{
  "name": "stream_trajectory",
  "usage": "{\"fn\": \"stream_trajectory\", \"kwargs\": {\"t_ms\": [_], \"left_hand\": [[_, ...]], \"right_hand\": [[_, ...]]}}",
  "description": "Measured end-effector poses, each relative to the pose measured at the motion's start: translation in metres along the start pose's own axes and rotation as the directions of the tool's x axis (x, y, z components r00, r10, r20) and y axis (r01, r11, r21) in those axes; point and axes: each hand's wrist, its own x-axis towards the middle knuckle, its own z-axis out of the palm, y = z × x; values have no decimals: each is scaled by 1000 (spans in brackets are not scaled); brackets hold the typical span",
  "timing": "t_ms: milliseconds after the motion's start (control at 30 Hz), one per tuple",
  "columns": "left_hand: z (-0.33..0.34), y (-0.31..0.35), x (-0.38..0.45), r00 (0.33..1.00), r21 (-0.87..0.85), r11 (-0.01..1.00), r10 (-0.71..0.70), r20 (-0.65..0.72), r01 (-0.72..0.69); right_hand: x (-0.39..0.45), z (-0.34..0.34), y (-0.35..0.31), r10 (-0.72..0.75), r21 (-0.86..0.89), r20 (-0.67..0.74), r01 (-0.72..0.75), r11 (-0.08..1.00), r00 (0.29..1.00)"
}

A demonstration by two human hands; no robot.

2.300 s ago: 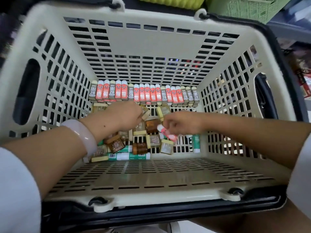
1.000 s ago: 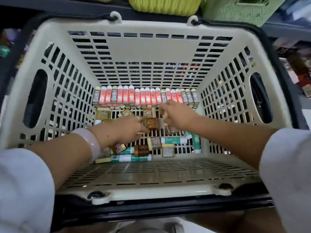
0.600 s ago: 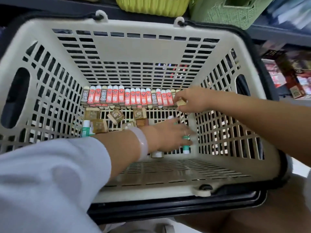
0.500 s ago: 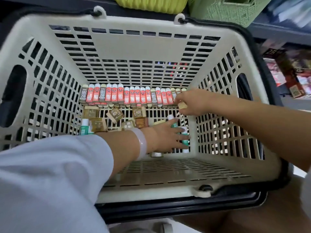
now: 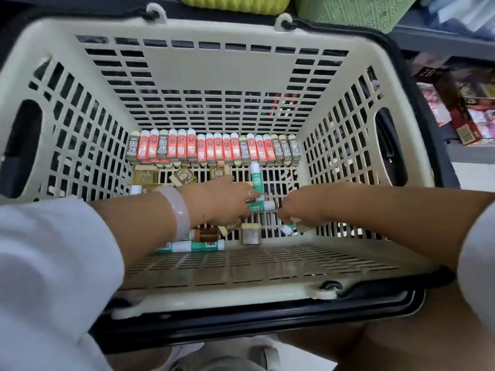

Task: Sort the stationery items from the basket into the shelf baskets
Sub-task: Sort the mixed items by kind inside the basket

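- Reaching down into the cream basket (image 5: pixel 192 76), both hands work among loose stationery on its slotted floor.
- Left hand (image 5: pixel 222 202), with a pale bangle (image 5: pixel 179 210) on the wrist, curls its fingers round a green-and-white glue stick (image 5: pixel 261 206) near the middle of the basket floor.
- Right hand (image 5: pixel 302 210), just right of that stick, is curled over small items; a pale yellowish piece shows under its fingers, but what it grips I cannot tell.
- A row of red and grey eraser packs (image 5: pixel 214 149) stands along the basket's far wall.
- Another glue stick (image 5: pixel 255 178) lies just in front of that row.
- Amber boxes (image 5: pixel 183 176) are scattered at the basket's left.
- A long glue stick (image 5: pixel 192 246) lies against the near wall.
- Beyond the basket sit a yellow-green shelf basket (image 5: pixel 235 2) and a green one (image 5: pixel 353 9).
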Motion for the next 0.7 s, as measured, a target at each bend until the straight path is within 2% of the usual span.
{"fn": "stream_trajectory", "kwargs": {"t_ms": [100,167,267,467,533,600,667,700], "left_hand": [[18,-9,-16,985,-221,970,-131,-112,104],[28,-17,-21,955,-302,930,-261,-138,210],[33,-20,-17,928,-372,879,-359,-105,298],[30,-10,-8,906,-362,862,-413,-94,355],[27,-11,-8,902,-386,848,-424,-81,364],[24,-12,-7,897,-405,831,-439,-57,381],[21,-13,-8,887,-427,809,-461,-35,403],[21,-13,-8,887,-434,804,-461,-27,405]], "right_hand": [[-7,1,-3,-10,41,234,1,999,972],[-11,-2,-3,-35,95,318,5,995,947],[-13,-1,-2,-47,166,339,-11,986,940],[-2,2,-5,-10,178,319,-49,983,948],[0,-2,-1,22,192,229,-68,979,973],[2,-9,4,83,262,20,-85,961,996],[4,-17,9,164,368,-187,-86,926,969],[5,-20,10,197,412,-248,-81,908,949]]}}
